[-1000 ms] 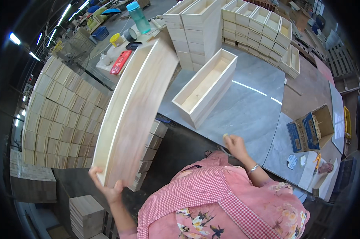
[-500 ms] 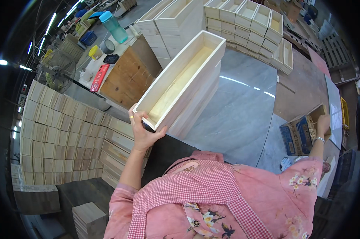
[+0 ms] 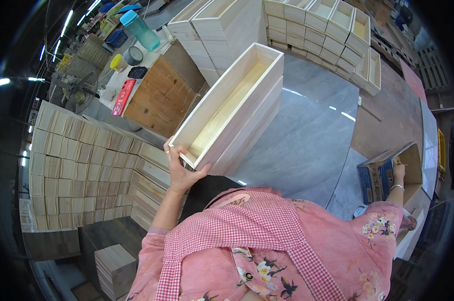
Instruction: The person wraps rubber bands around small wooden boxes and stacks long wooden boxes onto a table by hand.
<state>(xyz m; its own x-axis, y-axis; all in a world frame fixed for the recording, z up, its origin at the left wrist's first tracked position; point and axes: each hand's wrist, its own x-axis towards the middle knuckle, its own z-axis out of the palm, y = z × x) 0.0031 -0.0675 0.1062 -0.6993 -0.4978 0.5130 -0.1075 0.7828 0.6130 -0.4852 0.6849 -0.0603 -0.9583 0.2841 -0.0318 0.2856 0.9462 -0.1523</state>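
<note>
Pale wood is seen in the head view: an upper box is clasped at its near end by the fingers of the left hand, stacked over a lower box on the grey surface. The right hand is held inside a blue-sided carton; whether anything is grasped there cannot be told. The upper box could be skewed by a one-ended pull. Printing is borne by the carton and a red packet, but cannot be read clearly.

Long box of pale, matt wood — tabletop smooth and glossy — apron of checked cloth.
</note>
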